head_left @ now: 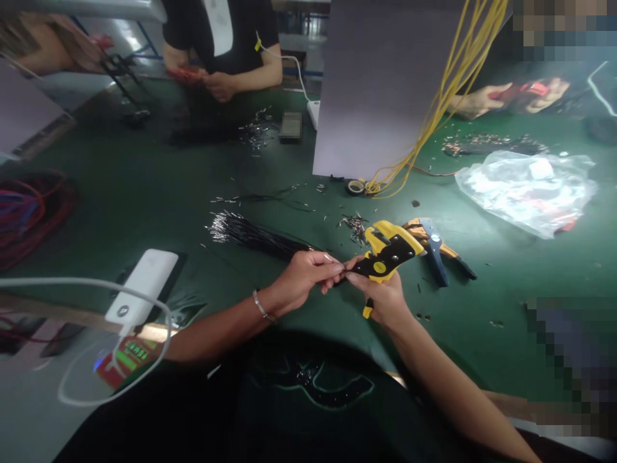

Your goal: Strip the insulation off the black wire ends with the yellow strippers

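My right hand (385,294) is closed around a yellow and black wire stripper (394,254), its jaw end pointing up and away. My left hand (311,273) is pinched at the fingertips, meeting the right fingertips in front of me. A thin black wire with a silvery tip (328,258) shows at the left fingers; most of it is hidden. Beyond the left hand lies a bundle of black wires (263,239) with bare, shiny ends to the left. A second stripper, blue and orange (435,247), rests on the table to the right of my tool.
Small clippings (354,226) lie behind the stripper on the green table (159,193). A grey panel (376,90) stands behind, with yellow wires (434,128) hanging beside it. A plastic bag (525,190), white power bank (144,283) and coworkers' hands (222,85) are around.
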`<state>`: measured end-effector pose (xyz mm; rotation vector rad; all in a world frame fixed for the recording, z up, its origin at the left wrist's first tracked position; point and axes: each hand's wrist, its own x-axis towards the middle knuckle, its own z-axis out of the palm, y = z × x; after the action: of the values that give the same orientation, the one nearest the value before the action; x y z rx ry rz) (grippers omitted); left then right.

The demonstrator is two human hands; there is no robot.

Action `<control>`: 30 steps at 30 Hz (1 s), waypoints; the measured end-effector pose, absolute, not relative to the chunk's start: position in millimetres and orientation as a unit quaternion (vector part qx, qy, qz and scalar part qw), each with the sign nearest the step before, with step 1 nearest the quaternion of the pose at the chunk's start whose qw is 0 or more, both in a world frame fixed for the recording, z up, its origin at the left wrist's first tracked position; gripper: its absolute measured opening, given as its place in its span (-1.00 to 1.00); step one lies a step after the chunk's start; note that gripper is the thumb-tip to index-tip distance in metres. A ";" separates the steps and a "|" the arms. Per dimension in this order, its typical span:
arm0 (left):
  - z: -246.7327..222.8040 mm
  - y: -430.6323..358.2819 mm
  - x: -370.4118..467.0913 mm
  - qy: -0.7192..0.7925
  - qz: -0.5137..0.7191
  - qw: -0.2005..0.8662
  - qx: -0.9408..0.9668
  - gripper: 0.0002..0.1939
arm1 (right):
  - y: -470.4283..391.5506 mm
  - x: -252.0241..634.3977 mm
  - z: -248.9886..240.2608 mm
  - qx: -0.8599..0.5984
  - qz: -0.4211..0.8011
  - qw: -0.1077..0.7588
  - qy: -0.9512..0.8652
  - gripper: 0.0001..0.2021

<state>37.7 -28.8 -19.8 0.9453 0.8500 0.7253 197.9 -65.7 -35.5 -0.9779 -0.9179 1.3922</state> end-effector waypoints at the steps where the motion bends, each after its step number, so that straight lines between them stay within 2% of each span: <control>1: -20.3 -29.4 38.2 0.392 0.331 0.742 0.431 -0.79 | -66.3 197.7 -36.7 -0.415 0.588 0.569 -0.398 -0.82; 10: -16.2 -29.2 35.5 0.398 0.313 0.743 0.438 -0.80 | -67.5 196.0 -41.2 -0.416 0.555 0.570 -0.439 -0.91; 16: -14.2 -27.3 32.8 0.384 0.332 0.737 0.447 -0.87 | -66.8 195.5 -40.3 -0.417 0.571 0.565 -0.426 -0.86; 26: -14.0 -28.5 34.0 0.392 0.305 0.775 0.391 -0.89 | -66.6 195.7 -41.3 -0.411 0.565 0.586 -0.411 -0.91; 30: -8.9 -24.9 31.6 0.407 0.334 0.750 0.401 -0.91 | -65.7 195.8 -38.2 -0.418 0.572 0.583 -0.398 -0.87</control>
<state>31.6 -24.9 -8.9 0.8771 0.8885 0.7291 195.8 -65.7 -38.2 -0.9765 -0.9298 1.3345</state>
